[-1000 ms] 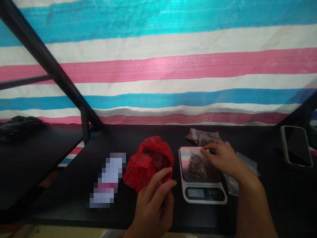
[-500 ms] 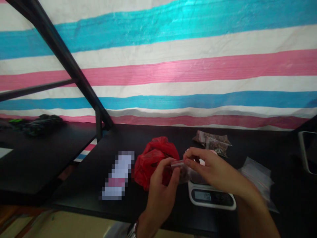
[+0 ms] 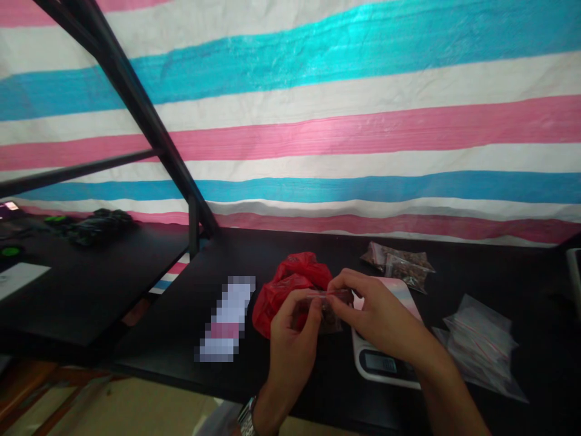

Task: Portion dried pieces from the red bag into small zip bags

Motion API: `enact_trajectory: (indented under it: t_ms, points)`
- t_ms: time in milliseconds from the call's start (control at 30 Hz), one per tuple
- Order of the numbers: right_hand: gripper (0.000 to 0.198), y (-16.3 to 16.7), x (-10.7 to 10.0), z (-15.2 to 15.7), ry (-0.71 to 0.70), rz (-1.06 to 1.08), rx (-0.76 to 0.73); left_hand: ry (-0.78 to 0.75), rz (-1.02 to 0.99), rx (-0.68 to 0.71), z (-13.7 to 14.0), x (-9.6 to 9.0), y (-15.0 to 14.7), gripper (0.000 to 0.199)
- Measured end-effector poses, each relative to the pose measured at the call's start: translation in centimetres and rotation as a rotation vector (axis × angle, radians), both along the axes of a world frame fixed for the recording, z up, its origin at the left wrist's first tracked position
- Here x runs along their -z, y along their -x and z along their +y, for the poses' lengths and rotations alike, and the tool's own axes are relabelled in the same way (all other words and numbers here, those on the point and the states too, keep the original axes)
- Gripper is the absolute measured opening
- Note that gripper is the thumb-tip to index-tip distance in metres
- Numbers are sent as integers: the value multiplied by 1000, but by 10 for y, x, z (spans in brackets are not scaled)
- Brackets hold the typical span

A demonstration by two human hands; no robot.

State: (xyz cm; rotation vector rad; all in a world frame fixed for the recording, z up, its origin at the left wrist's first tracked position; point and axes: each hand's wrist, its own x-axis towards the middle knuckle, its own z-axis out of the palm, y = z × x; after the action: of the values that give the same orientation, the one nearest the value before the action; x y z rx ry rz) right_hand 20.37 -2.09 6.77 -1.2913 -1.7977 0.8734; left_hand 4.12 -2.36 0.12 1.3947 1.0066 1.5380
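Note:
Between my two hands is a small clear zip bag [image 3: 330, 321] with brownish dried contents in its lower part. My left hand [image 3: 296, 339] pinches the left end of its top edge, and my right hand [image 3: 367, 309] pinches the same edge further right. Behind my left hand a red plastic bag [image 3: 295, 278] lies crumpled on the black table. Under my right hand and forearm stands a white digital kitchen scale [image 3: 363, 366], partly covered by them; the digits on its display are too dim to read.
Filled zip bags [image 3: 408, 269] lie behind the scale. A stack of flat, clear zip bags [image 3: 483, 348] is at the right. A blurred-out white and pink paper [image 3: 227, 318] lies left of the red bag. A black metal post [image 3: 154, 139] slants up at left, before a striped tarp [image 3: 363, 133].
My right hand has shifted left along the zip bag's top edge, closer to my left hand. The camera view has turned slightly, and more of the scale's top shows.

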Motion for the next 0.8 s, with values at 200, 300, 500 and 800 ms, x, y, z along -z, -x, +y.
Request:
enact_trajectory:
  t_ms: [200,300,500,800]
  points:
    - [11,5,2,1,-25,14,-31,-141,47,-50,2,-7,5,10]
    - [10,7,0,0,-56,6,-50,-148,55,-28,3,-10,6,13]
    - [10,1,-3,4,-86,41,64,-338,285,-109,2,-11,13,19]
    - [32,-45,33,38,-187,16,654,-473,860,-499,-3,-2,30,47]
